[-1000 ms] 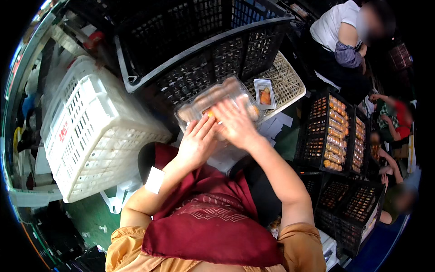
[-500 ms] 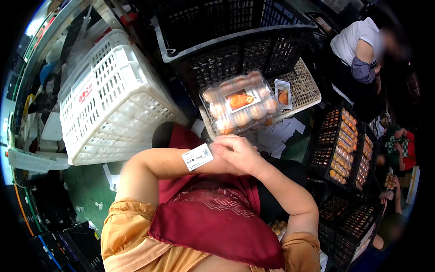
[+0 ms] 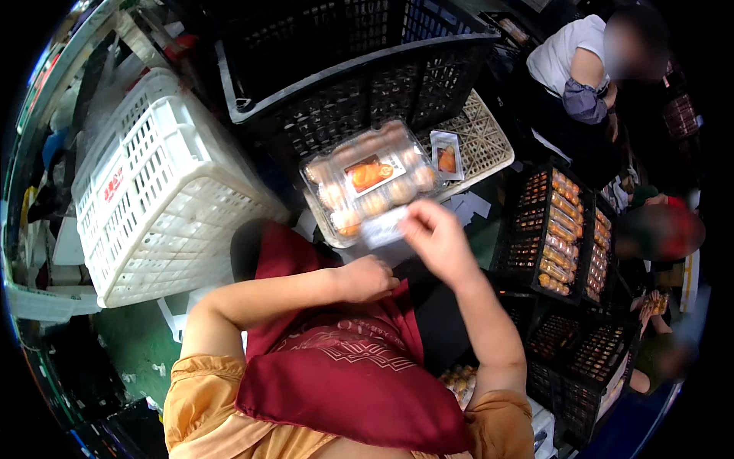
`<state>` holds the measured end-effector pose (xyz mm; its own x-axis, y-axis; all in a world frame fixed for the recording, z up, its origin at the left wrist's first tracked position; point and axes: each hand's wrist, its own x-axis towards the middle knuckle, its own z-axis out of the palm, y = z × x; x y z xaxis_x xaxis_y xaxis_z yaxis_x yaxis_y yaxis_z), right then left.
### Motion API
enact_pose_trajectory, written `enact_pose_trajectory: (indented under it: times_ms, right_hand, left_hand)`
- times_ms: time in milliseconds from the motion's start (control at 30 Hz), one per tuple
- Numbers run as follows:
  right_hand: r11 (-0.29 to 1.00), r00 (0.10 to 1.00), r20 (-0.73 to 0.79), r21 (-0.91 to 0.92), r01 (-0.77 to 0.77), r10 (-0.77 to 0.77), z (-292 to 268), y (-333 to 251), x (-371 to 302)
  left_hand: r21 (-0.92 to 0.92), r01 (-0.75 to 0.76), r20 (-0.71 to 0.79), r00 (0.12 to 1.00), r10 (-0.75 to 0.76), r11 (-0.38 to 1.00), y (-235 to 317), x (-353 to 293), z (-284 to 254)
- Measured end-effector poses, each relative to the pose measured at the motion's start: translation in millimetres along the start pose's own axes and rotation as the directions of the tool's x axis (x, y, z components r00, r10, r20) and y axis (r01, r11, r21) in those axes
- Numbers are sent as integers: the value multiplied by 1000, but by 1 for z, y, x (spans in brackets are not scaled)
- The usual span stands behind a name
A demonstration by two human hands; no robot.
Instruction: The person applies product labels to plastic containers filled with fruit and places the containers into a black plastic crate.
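Between the fingertips of my right hand [image 3: 442,241] is a white sticker label [image 3: 384,229], blurred by motion. It is held at the near edge of a clear plastic clamshell pack [image 3: 399,193] of round, pale brown, egg-like items. The pack bears a printed picture and rests on an upturned cream plastic crate [image 3: 498,159]. My left hand [image 3: 367,280] is curled into a fist over my lap; whatever its fingers may hold is hidden. To the right of the pack lies a small picture card [image 3: 446,156].
A large black crate [image 3: 355,75] stands beyond the pack, and a white slatted crate [image 3: 164,191] leans at the left. At the right are black crates [image 3: 527,237] of packaged food. A person in a white shirt [image 3: 564,65] is at the far right.
The label that was on my left forearm is now in my right hand, moved up and right towards the pack. My hands have separated, the left drawing back a little.
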<state>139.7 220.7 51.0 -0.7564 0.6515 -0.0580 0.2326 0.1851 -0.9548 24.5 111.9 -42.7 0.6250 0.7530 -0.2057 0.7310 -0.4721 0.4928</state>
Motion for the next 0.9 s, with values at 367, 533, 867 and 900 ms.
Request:
enact_pose_trajectory:
  times_ms: [367,533,867,900]
  right_hand:
    - [979,979,57,29,-200,198,-21,91,72]
    - [952,989,-102,-276,-136,111,-15,88,75]
    - [975,984,-118,-162,-153,135,-22,97,78]
    - [970,986,-99,-190,-149,132,-22,99,78]
  left_hand:
    - [-43,-15,-716,698,-20,999,-7,-33,-42]
    - [29,123,-797,602,-51,992,-20,-28,-48]
    - [15,255,-792,594,-144,967,-35,-24,-30]
    - [8,251,-792,592,-147,968,-35,-24,-30]
